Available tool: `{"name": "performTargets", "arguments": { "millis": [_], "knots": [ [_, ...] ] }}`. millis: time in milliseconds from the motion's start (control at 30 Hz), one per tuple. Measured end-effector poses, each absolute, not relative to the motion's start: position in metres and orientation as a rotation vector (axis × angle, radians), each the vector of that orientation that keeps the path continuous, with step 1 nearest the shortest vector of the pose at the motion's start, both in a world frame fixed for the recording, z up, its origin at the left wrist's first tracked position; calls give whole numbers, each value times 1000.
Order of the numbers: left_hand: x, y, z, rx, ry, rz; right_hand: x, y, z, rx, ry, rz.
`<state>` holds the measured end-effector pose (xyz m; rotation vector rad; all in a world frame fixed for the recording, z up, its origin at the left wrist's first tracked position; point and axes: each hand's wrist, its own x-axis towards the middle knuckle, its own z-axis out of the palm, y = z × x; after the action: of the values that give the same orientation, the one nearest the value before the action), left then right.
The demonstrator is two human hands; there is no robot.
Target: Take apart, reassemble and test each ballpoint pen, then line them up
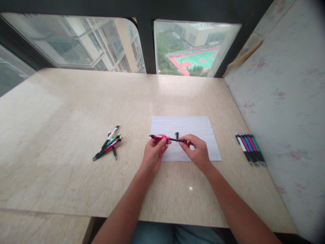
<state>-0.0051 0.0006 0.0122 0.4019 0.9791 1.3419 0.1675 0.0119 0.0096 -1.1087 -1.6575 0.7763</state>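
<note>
A pink and black ballpoint pen (160,137) lies level between my two hands, above a sheet of paper (189,154). My left hand (155,149) is closed round its pink barrel, thumb on top. The fingers of my right hand (195,149) pinch the black end on the right; just what they grip at the tip is partly hidden. Behind the pen, on the paper, is a small black part (177,135) that looks like a pen grip or cap. Rows of faint writing cover the sheet's upper half.
To the left lies a loose pile of pens (108,144) with a short black piece (114,153) beside it. On the right, several pens in different colours (250,149) are lined up near the wall (286,118). Windows (188,47) border the stone-patterned tabletop (76,183) at the back.
</note>
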Motion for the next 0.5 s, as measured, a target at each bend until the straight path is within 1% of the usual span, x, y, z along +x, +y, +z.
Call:
{"name": "performTargets", "arguments": {
  "millis": [500],
  "knots": [
    [-4, 0, 11, 384, 954, 1332, 167, 12, 10, -1115, -1672, 762]
  ]
}}
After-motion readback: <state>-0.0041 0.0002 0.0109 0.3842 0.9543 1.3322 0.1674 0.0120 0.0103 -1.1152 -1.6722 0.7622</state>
